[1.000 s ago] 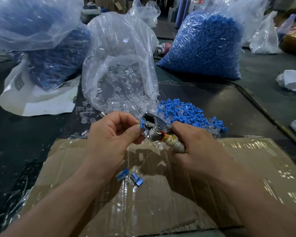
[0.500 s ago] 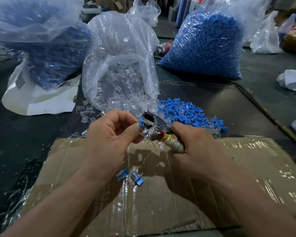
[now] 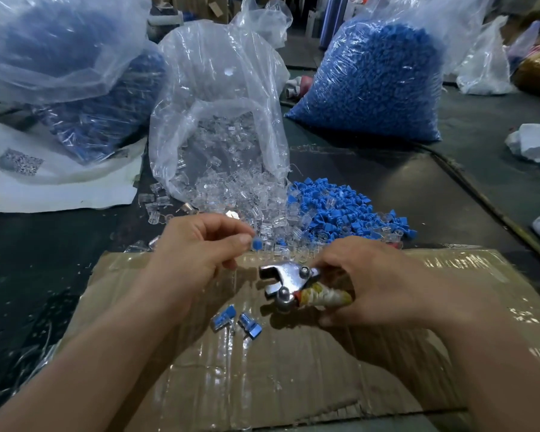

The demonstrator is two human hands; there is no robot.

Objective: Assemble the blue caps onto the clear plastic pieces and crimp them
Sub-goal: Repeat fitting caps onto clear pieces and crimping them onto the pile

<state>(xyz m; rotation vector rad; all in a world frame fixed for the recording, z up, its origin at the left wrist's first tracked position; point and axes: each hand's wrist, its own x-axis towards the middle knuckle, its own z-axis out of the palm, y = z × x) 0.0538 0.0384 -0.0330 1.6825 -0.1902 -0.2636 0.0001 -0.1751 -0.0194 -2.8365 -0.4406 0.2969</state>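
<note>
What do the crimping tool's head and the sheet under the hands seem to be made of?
The crimping tool head: probably polished steel; bright silvery sheen, rounded rivets. The sheet: brown corrugated cardboard, glossy, apparently covered with clear tape; wrinkled reflections, torn fluted edge.

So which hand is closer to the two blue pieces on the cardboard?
Left. The left hand, pinching a blue cap, is close above the two pieces; the right hand, holding pliers, is farther right.

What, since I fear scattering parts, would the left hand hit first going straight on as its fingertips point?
Likely the loose clear pieces just beyond the left hand; its height above them is unclear.
</note>
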